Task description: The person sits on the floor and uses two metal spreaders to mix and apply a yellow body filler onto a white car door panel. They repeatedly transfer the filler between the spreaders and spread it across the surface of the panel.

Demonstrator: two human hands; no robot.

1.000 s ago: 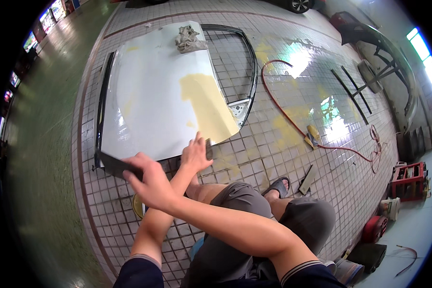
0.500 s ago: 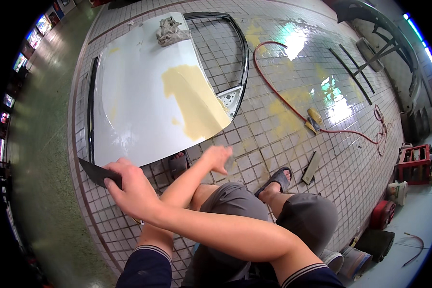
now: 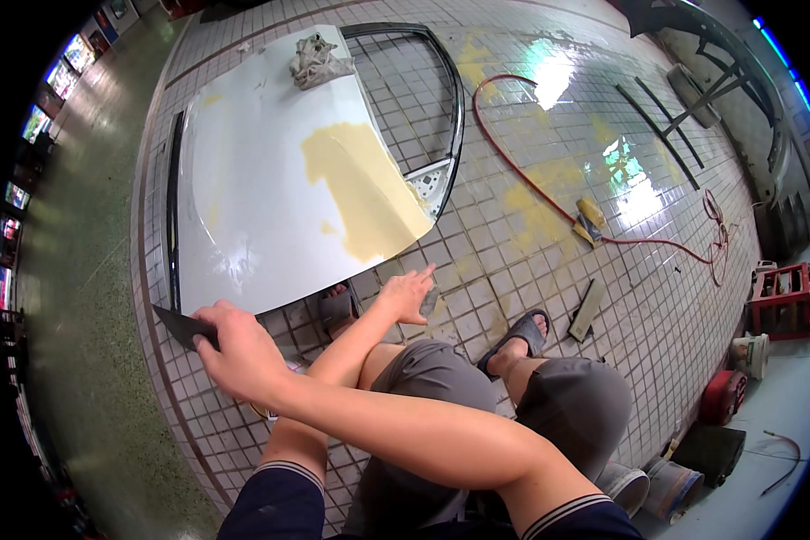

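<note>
My forearms cross, the right over the left. On the left side, near the panel's near left corner, my right hand (image 3: 239, 354) pinches a thin, stiff-looking black sheet (image 3: 182, 326) between thumb and fingers. My left hand (image 3: 405, 295) hovers past the panel's near right corner, some fingers stretched out. A small flat grey piece (image 3: 430, 301) shows at its fingers and seems held there, partly hidden. In front of me lies a white car door (image 3: 265, 189) with a yellowish filler patch (image 3: 355, 184) on its right part. A crumpled grey rag (image 3: 318, 63) rests on its far end.
A red hose (image 3: 513, 171) curves over the wet tiled floor, near a yellow-and-grey bundle (image 3: 589, 220). A long sanding block (image 3: 586, 310) lies right of my sandalled foot (image 3: 519, 342). Buckets (image 3: 670, 489) and a red crate (image 3: 780, 303) stand at right; black strips (image 3: 661, 135) lie farther off.
My right hand has shifted slightly left and down with the black sheet. The fingers of my left hand have spread a little, and the grey piece has turned and sits lower.
</note>
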